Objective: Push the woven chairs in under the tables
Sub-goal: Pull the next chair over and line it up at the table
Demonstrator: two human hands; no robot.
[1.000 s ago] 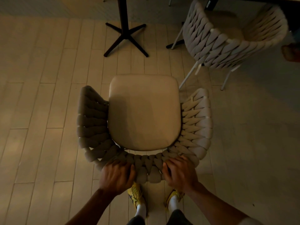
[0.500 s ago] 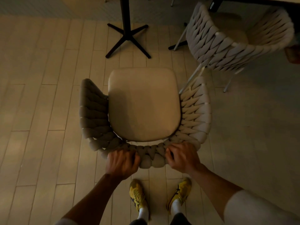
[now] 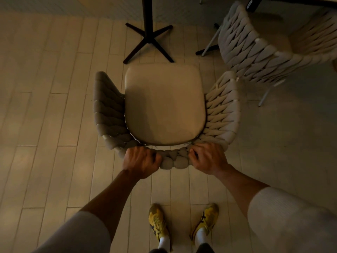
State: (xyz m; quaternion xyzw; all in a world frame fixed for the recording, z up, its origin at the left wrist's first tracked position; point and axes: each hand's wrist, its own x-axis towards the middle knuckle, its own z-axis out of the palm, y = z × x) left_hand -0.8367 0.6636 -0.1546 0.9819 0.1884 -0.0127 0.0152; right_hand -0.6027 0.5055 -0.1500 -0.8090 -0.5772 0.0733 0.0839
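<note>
Gripping the woven back rail (image 3: pixel 173 160) of the near chair (image 3: pixel 222 110), the left hand (image 3: pixel 141 160) and the right hand (image 3: pixel 207 157) each had fingers curled over the top of the weave, one on either side of the rail's middle, as the head view showed (it was the only view there was). The chair stood on the plank floor (image 3: pixel 45 106) on the near side of the black cross-foot table base (image 3: pixel 148 39), its cushion (image 3: pixel 164 105) roughly in line with the post and its front edge just short of the base's two nearer feet. The tabletop over that base was out of frame, so how much of the seat lay beneath it could not be told; judged from the small gap at the feet, this chair looked nearly home but probably not fully in. To the right of the base stood a second woven chair (image 3: pixel 255 50), set at a slant with its back toward the camera, and the dark edge of another table (image 3: pixel 291 1) showed just beyond it; whether it counted as pushed in was unclear. The yellow shoes (image 3: pixel 158 223) were well back from the base, behind the near chair, with both arms stretched forward. What seemed left was a last short shove here, then perhaps the second chair, and any others out of sight.
</note>
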